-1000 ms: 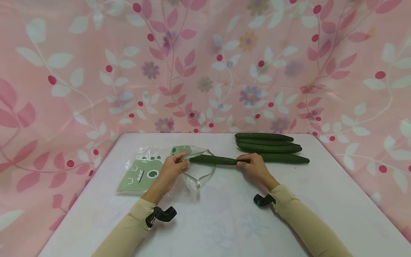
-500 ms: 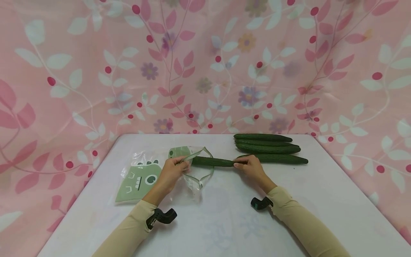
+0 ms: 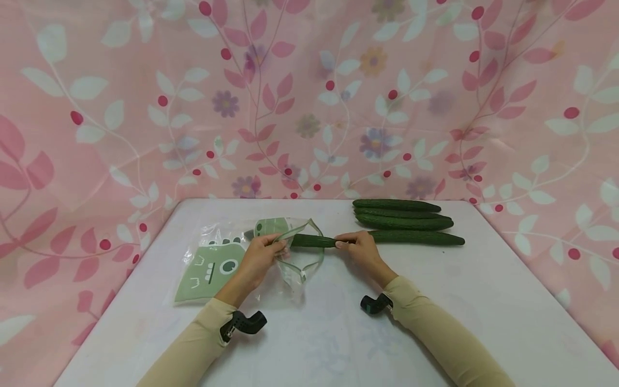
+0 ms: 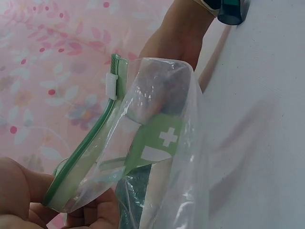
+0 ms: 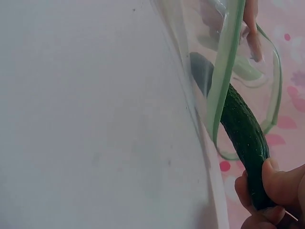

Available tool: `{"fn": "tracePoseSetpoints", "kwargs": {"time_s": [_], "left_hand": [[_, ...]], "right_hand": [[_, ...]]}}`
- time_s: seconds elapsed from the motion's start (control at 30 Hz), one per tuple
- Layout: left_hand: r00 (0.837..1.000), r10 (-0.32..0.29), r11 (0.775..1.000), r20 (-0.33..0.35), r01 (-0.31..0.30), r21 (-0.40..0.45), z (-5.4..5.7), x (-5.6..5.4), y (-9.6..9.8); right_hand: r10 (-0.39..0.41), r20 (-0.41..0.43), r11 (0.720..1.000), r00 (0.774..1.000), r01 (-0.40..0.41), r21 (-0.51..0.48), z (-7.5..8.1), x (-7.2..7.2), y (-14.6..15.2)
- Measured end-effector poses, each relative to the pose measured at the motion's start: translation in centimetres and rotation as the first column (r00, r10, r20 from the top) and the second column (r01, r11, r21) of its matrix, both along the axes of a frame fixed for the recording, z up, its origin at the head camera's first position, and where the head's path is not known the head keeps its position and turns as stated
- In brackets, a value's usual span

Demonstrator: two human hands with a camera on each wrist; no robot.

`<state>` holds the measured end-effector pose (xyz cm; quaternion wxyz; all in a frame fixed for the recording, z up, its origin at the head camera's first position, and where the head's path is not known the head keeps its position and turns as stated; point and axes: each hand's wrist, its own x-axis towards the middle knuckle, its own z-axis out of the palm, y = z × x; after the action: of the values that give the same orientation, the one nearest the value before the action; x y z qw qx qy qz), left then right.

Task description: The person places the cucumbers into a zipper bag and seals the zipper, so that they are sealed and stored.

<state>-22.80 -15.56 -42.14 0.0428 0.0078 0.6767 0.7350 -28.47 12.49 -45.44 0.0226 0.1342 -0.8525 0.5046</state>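
My left hand [image 3: 259,260] pinches the rim of a clear zip bag [image 3: 296,290] with a green cartoon print, keeping its mouth spread apart. In the left wrist view the bag's green zip strip [image 4: 83,148] carries a white slider [image 4: 111,86]. A dark green cucumber [image 3: 314,241] passes through the mouth, one part inside the bag and the other end outside. My right hand [image 3: 361,252] grips that outer end between thumb and fingers, as the right wrist view shows on the cucumber [image 5: 245,129] too. The cucumber's far part is partly hidden behind my left hand.
Several more cucumbers [image 3: 403,221] lie side by side at the table's back right. The bag's printed part [image 3: 210,271] spreads over the left of the white table [image 3: 338,333]. A pink floral cloth [image 3: 309,107] hangs behind the table.
My right hand has moved left with the cucumber, which now reaches deeper into the bag, with less of it outside. My left hand stays at the bag's rim.
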Motion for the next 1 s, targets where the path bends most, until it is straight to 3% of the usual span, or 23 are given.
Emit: {"fn": "tracePoseSetpoints", "kwargs": {"time_s": [0.5, 1.0], "left_hand": [[0.999, -0.046, 0.996, 0.006, 0.046, 0.076, -0.3, -0.1, 0.5], [0.997, -0.07, 0.995, 0.029, 0.068, 0.07, -0.1, 0.1, 0.8]], "right_hand": [[-0.048, -0.066, 0.999, 0.997, 0.047, -0.027, 0.3, -0.5, -3.9], [-0.075, -0.153, 0.997, 0.985, 0.078, 0.012, 1.0, -0.2, -7.4]]}}
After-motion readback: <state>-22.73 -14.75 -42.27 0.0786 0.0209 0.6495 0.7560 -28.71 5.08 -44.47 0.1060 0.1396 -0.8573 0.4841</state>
